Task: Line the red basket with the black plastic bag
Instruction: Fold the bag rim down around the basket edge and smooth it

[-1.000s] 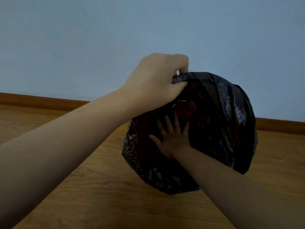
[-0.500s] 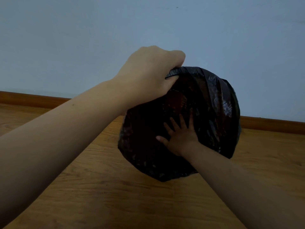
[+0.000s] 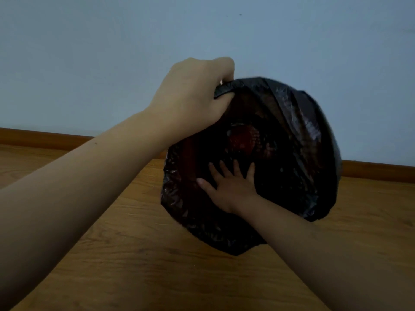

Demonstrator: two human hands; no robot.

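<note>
- Against half a second ago, shows the black plastic bag (image 3: 298, 135) reaching farther toward 3 o'clock, its opening turned more squarely at the camera.
- Reveals a brighter patch of the red basket (image 3: 244, 140) through the film, at 12 o'clock of the right hand; dimmer in the earlier view.
- Keeps the left hand (image 3: 195, 99) clamped at 11 o'clock of the opening, fingers curled round the bag's hem, barely shifted.
- Keeps the right hand (image 3: 232, 189) deep inside, fingers spread and pressed flat on the film, slid slightly toward 9 o'clock.
- Reads, as a judgement, like smoothing the liner against the basket's inner wall and base: bag already in and seemingly over the rim, task near its end, only slack left to press out.
- Places basket and bag together at 3 o'clock of frame centre, over the wooden floor (image 3: 112, 254), before the pale wall (image 3: 89, 52) and skirting board (image 3: 45, 135).
- Hides nearly all of the basket under black film; only the reddish mesh patch readable.
- Cannot tell whether the left fingers catch the rim itself or plastic alone; fingertips buried behind the hem.
- Cannot tell whether the lower edge at 6 o'clock rests on the floor or hangs off it.
- Leaves the hem past 3 o'clock dark and blurred; fold over the rim there unconfirmed.
- Cuts both forearms off at the frame's edge.
</note>
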